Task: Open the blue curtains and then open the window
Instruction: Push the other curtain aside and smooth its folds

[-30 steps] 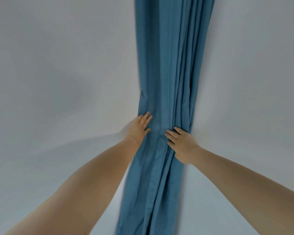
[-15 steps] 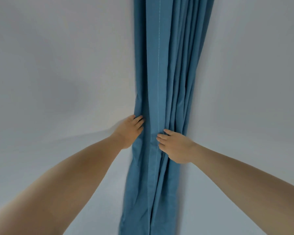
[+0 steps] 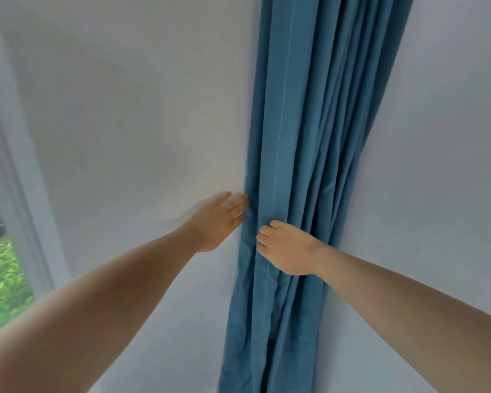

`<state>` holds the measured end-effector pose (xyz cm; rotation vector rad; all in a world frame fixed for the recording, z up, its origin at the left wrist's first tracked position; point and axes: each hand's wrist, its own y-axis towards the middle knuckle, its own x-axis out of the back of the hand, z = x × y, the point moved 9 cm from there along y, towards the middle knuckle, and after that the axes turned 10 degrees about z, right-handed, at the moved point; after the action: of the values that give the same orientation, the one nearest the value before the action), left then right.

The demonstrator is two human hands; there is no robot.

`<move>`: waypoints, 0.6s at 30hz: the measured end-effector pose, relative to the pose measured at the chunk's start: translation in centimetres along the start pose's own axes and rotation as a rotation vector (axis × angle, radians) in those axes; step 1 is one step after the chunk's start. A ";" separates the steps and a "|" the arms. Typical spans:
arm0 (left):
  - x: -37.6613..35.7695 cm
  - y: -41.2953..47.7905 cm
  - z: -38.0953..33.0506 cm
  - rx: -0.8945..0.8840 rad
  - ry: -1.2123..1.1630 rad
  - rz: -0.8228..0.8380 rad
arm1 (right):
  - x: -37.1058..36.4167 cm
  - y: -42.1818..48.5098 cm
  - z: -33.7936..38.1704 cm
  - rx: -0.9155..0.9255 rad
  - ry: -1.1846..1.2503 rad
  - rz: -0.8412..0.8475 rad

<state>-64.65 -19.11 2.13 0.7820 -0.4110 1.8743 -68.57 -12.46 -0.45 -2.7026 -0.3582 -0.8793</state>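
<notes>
The blue curtain (image 3: 304, 143) hangs bunched into tight folds in the corner between two white walls. My left hand (image 3: 214, 222) lies flat against the curtain's left edge, fingers straight and touching the fabric. My right hand (image 3: 288, 249) has its fingers curled into the front folds and grips them a little lower. A strip of the window (image 3: 0, 268) shows at the far left edge, with green foliage beyond the glass and a white frame (image 3: 26, 211) beside it.
A white wall (image 3: 131, 131) runs from the window frame to the curtain. Another white wall (image 3: 448, 154) stands to the right of the curtain.
The view has swung left, and the window has come into sight at the left edge. My left hand's fingers have straightened at the curtain's edge. My right hand has kept its hold.
</notes>
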 end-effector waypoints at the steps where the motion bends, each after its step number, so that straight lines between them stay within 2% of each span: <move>1: -0.2 -0.7 0.3 0.009 0.021 0.017 | 0.6 0.2 0.2 0.001 -0.009 -0.009; 13: -3.2 -11.0 5.9 0.095 0.092 0.084 | 9.6 4.4 2.6 -0.058 -0.097 0.009; 18: -4.1 -18.0 8.8 0.122 0.072 -0.021 | 14.7 7.5 4.8 -0.112 -0.033 -0.022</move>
<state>-44.36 -19.56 4.54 0.7940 -0.2441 1.9154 -52.07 -15.68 3.29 -2.8241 -0.3571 -0.8866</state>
